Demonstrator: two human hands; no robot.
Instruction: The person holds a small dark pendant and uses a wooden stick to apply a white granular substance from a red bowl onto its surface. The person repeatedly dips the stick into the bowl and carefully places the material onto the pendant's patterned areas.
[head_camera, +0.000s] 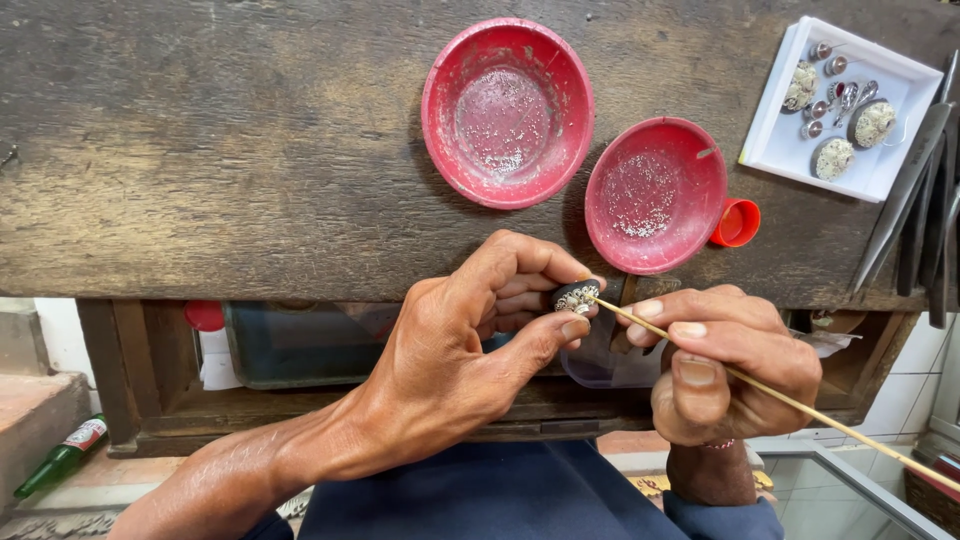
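Observation:
My left hand pinches a small round dark piece with a silvery beaded face between thumb and fingers, just below the edge of the wooden bench. My right hand grips a thin wooden stick like a pen. The stick's tip touches the piece's face. Both hands hover over my lap in blue cloth.
Two red bowls with tiny silvery grains sit on the bench, an orange cap beside the right one. A white tray with several small round pieces lies at top right, next to metal tools. A green bottle lies lower left.

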